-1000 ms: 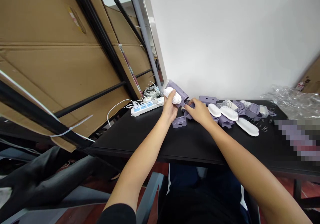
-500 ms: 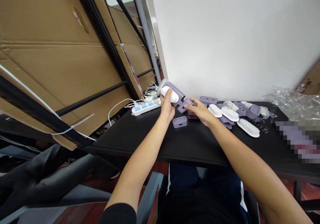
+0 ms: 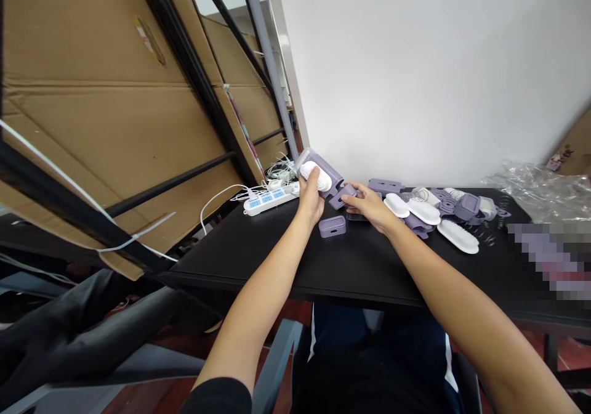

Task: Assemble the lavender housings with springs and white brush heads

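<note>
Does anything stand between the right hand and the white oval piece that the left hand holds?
Yes. A small purple piece stands between them, right at the fingertips of the right hand. Just past it, the white oval piece sits in the left hand.

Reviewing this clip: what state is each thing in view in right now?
Left hand: closed around white ribbed oval piece
Right hand: fingertips touching small purple piece
Purple box: shut, lying on black desk
Power strip: cords attached
Plastic wrap: crumpled
</note>
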Motion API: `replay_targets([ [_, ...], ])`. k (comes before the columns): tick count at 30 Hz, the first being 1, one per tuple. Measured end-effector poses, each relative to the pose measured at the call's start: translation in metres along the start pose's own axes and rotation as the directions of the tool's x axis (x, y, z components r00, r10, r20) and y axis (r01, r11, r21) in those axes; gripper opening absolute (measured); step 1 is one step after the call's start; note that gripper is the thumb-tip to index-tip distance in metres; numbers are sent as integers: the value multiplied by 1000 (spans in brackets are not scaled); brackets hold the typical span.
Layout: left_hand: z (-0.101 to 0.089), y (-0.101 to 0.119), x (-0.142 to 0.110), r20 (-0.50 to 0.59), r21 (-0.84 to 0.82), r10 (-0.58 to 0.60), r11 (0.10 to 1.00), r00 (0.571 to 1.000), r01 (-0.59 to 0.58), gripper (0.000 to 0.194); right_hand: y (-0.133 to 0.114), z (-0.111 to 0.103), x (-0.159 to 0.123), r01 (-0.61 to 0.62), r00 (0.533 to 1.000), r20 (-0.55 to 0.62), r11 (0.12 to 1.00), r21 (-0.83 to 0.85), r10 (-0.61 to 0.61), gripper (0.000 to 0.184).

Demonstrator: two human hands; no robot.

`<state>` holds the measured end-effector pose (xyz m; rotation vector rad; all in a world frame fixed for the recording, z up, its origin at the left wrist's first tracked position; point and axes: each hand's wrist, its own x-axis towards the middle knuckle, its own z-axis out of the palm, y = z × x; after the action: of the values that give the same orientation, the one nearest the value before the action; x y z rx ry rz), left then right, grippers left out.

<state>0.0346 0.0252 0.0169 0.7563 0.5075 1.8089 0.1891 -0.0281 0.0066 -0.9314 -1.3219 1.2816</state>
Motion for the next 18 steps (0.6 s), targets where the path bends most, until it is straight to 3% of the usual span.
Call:
replay_targets([
  [7,-1,-4,1,-17,0,1,1000,1000,-1,31,2,5,-1,36,999,-19,999,-5,-36,49],
  [18,0,-7,-1,-9,42,31,999,999,-31,44,2,9,-3,19,999,-40,1000,2,-19,45],
])
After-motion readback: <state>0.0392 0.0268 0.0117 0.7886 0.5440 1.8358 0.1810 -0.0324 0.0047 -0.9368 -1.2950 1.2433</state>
